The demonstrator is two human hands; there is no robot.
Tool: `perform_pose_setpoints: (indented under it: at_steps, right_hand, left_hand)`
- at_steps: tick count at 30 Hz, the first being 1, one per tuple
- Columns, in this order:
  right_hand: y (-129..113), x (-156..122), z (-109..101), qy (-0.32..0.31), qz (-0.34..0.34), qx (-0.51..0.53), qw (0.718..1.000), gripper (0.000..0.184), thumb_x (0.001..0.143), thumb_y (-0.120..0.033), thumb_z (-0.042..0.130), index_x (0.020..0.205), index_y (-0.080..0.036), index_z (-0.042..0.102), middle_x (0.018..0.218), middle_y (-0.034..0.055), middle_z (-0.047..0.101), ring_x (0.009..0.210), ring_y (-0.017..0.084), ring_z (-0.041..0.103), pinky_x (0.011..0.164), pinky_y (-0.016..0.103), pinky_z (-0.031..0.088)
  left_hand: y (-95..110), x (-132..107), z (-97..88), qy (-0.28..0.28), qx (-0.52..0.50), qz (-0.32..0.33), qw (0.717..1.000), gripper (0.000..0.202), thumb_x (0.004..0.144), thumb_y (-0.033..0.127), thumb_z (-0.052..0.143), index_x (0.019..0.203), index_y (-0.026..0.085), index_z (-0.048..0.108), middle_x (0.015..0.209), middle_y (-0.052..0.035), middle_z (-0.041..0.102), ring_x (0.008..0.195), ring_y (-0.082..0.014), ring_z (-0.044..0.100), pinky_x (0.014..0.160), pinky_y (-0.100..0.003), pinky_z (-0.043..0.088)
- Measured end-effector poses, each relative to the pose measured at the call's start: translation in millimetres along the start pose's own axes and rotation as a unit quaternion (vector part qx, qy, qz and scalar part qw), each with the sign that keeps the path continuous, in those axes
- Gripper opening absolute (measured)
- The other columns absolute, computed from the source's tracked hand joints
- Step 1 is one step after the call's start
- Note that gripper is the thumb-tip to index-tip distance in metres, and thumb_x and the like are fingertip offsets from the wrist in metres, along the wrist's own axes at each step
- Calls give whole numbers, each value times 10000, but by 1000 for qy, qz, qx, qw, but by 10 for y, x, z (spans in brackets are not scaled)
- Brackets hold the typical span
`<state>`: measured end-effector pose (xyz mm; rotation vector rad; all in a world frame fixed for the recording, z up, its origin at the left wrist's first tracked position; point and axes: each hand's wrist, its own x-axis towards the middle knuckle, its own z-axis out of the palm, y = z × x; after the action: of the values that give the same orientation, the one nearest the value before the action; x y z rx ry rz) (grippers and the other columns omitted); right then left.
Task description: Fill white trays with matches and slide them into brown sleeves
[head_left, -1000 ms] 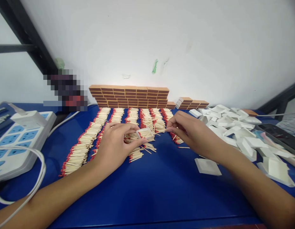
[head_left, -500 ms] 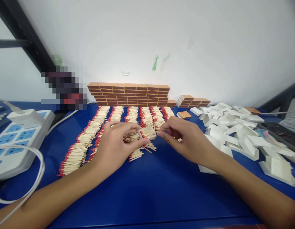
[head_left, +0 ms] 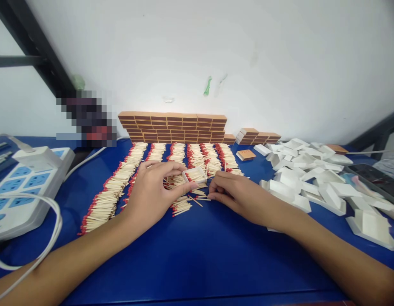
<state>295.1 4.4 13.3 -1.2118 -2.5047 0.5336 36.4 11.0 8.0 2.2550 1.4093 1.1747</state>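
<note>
My left hand (head_left: pixel 152 191) grips a small white matchbox tray (head_left: pixel 195 174) partly filled with red-tipped matches, holding it just above the blue table (head_left: pixel 197 255). My right hand (head_left: pixel 238 195) rests beside it at the table surface, fingers curled in a pinch at loose matches (head_left: pixel 197 196) below the tray; what the fingertips hold is too small to make out. Long rows of matches (head_left: pixel 120 182) stretch from the hands back toward a wall of stacked brown matchboxes (head_left: pixel 173 127).
A pile of empty white trays (head_left: pixel 305 174) lies at the right, with a single brown matchbox (head_left: pixel 246 154) near it and a phone (head_left: pixel 374 180) further right. A white power strip (head_left: pixel 21 187) with cables sits at the left. A white wall stands behind.
My right hand has moved left and down from the right-hand match row to the loose matches under the tray. The left hand keeps holding the tray in nearly the same place.
</note>
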Motion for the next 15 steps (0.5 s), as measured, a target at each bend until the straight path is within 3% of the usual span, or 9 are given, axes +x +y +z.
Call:
perform_pose_setpoints:
  at_steps: [15]
  right_hand:
    - [0, -11, -60, -5, 1, 3, 1000, 165, 1096, -307, 568, 962, -222, 609, 927, 33, 649, 803, 186, 601, 716, 320, 444]
  left_hand:
    - [11, 13, -12, -1, 2, 14, 1000, 364, 803, 521, 921, 1032, 282, 770, 1013, 8, 853, 1019, -287, 788, 1076, -496, 478]
